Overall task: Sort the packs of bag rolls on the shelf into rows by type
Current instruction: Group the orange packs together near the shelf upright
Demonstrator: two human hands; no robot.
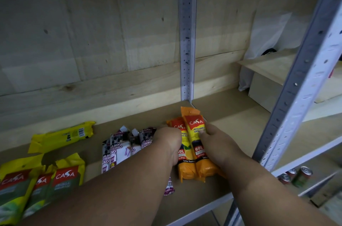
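Observation:
Two orange packs lie side by side on the wooden shelf (240, 120). My right hand (216, 142) grips the right orange pack (199, 144) from its right side. My left hand (169, 142) presses against the left orange pack (183, 151), its fingers hidden behind the wrist. To the left lie several white-and-purple drawstring packs (118, 150). Three yellow-green packs (42, 183) stand in a row at the front left. One more yellow pack (63, 136) lies crosswise behind them.
A perforated metal upright (187, 40) stands at the back behind the orange packs. Another upright (299, 85) runs along the right front. Cans (299, 175) sit on a lower shelf at right. A raised wooden board (273, 64) is at the back right.

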